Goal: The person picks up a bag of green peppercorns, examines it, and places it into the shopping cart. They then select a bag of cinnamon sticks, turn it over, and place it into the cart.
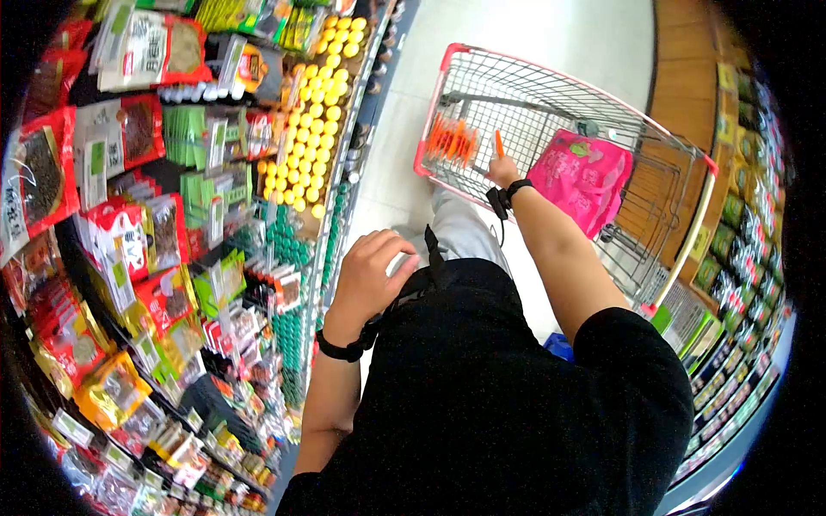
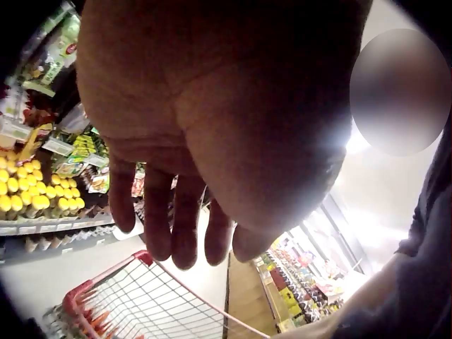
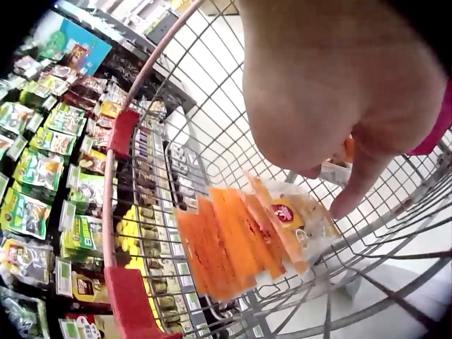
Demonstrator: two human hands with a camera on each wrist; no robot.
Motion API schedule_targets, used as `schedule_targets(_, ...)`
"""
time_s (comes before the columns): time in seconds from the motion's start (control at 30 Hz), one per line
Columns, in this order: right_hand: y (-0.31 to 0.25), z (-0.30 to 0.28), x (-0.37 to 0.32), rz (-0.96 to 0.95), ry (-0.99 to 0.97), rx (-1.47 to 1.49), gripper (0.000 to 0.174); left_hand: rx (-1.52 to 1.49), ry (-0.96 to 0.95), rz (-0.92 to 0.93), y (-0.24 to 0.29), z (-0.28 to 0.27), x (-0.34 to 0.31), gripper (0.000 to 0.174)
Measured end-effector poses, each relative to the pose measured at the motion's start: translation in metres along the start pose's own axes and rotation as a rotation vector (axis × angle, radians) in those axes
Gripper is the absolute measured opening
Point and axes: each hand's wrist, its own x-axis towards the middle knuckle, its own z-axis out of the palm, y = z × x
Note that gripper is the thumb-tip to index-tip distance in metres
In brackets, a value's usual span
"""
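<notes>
In the head view my right hand [image 1: 503,171] is inside a shopping cart [image 1: 568,79], pinching an orange-edged packet [image 1: 499,144]. A row of similar orange packets [image 1: 452,142] stands at the cart's far end. The right wrist view has my right hand [image 3: 339,92] above and beside the orange packets [image 3: 229,244]; the packet it pinches is mostly hidden behind the hand. My left hand [image 1: 372,273] hangs in front of the waist, fingers loosely bent and holding nothing. Its bare palm fills the left wrist view, the hand [image 2: 212,127] with fingers hanging down.
A large pink bag [image 1: 583,181] lies in the cart, nearer its handle. On the left runs a shelf of hanging packets [image 1: 142,129] and yellow-capped jars [image 1: 314,129]. More shelves [image 1: 740,267] line the right. Pale floor [image 1: 391,155] shows between the left shelf and the cart.
</notes>
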Motion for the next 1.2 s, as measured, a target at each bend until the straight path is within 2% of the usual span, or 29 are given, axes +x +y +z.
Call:
schedule_targets(0.03,0.013,-0.002,0.004,-0.153,0.090,-0.287,0.045,0.002,-0.008,0.032,0.000,-0.002,0.000,0.013)
schedule_targets(0.1,0.034,-0.007,0.024,-0.142,0.173,-0.239,0.057,-0.001,-0.011,0.085,0.000,-0.007,-0.001,0.013)
schedule_targets(0.13,0.031,-0.011,0.008,-0.043,0.240,-0.057,0.064,-0.015,-0.007,0.098,0.000,-0.009,-0.004,0.012)
schedule_targets(0.17,0.026,-0.017,-0.007,-0.119,0.333,-0.024,0.084,-0.019,-0.015,0.122,-0.001,-0.011,-0.008,0.012)
schedule_targets(0.2,0.033,-0.015,-0.008,-0.121,0.433,0.040,0.083,-0.026,-0.023,0.143,-0.003,-0.012,-0.014,0.012)
schedule_targets(0.27,-0.006,-0.027,-0.072,-0.059,0.463,0.206,0.041,-0.018,-0.024,0.176,-0.005,-0.016,-0.028,0.013)
schedule_targets(0.33,-0.011,-0.023,-0.082,-0.128,0.425,0.192,0.038,-0.043,-0.009,0.179,-0.019,-0.016,-0.048,0.014)
schedule_targets(0.4,-0.029,-0.011,-0.114,-0.291,0.323,0.339,0.035,-0.062,0.016,0.142,-0.028,-0.021,-0.067,0.012)
schedule_targets(0.43,-0.067,-0.017,-0.188,-0.367,0.233,0.432,0.035,-0.083,0.048,0.125,-0.042,-0.020,-0.078,0.017)
schedule_targets(0.47,-0.060,0.002,-0.175,-0.544,0.062,0.583,0.035,-0.106,0.082,0.108,-0.058,-0.019,-0.087,0.023)
schedule_targets(0.5,-0.098,-0.003,-0.258,-0.613,-0.093,0.696,0.034,-0.174,0.178,0.043,-0.067,-0.018,-0.096,0.037)
schedule_targets(0.53,-0.112,0.005,-0.284,-0.596,-0.351,0.808,0.033,-0.246,0.272,-0.023,-0.078,-0.017,-0.105,0.051)
schedule_targets(0.57,-0.132,0.003,-0.332,-0.585,-0.494,0.797,0.034,-0.364,0.327,-0.033,-0.097,-0.016,-0.115,0.077)
schedule_targets(0.6,-0.147,0.001,-0.378,-0.568,-0.639,0.779,0.035,-0.492,0.383,-0.069,-0.103,-0.018,-0.124,0.091)
schedule_targets(0.67,-0.157,0.012,-0.419,-0.591,-0.896,0.745,0.038,-0.854,0.452,-0.034,-0.103,-0.030,-0.143,0.097)
schedule_targets(0.73,-0.167,0.019,-0.460,-0.628,-1.029,0.614,0.039,-1.193,0.324,0.084,-0.122,-0.032,-0.162,0.092)
schedule_targets(0.77,-0.171,0.024,-0.476,-0.604,-1.032,0.592,0.039,-1.184,0.369,0.168,-0.121,-0.032,-0.174,0.080)
schedule_targets(0.87,-0.179,0.042,-0.492,-0.632,-0.974,0.512,0.039,-1.211,0.290,0.159,-0.098,-0.050,-0.204,0.059)
schedule_targets(0.9,-0.178,0.051,-0.490,-0.646,-0.949,0.501,0.038,-1.170,0.432,0.117,-0.090,-0.048,-0.210,0.037)
schedule_targets(0.93,-0.178,0.060,-0.496,-0.651,-0.916,0.468,0.038,-0.994,0.489,0.097,-0.091,-0.049,-0.220,0.028)
schedule_targets(1.0,-0.182,0.081,-0.508,-0.677,-0.869,0.401,0.038,-0.963,0.555,0.055,-0.099,-0.046,-0.242,0.024)
schedule_targets(1.03,-0.183,0.094,-0.508,-0.704,-0.913,0.376,0.042,-0.932,0.604,0.044,-0.099,-0.046,-0.253,0.023)
schedule_targets(1.07,-0.185,0.110,-0.512,-0.740,-0.887,0.319,0.044,-0.880,0.695,0.042,-0.096,-0.047,-0.263,0.022)
schedule_targets(1.13,-0.189,0.135,-0.531,-0.816,-0.820,0.218,0.051,-0.736,0.774,-0.056,-0.112,-0.044,-0.288,0.025)
schedule_targets(1.17,-0.186,0.152,-0.524,-0.815,-0.797,0.200,0.063,-0.532,0.875,-0.013,-0.115,-0.045,-0.298,0.026)
schedule_targets(1.2,-0.187,0.162,-0.530,-0.744,-0.902,0.255,0.064,-0.322,0.961,0.024,-0.106,-0.054,-0.307,0.028)
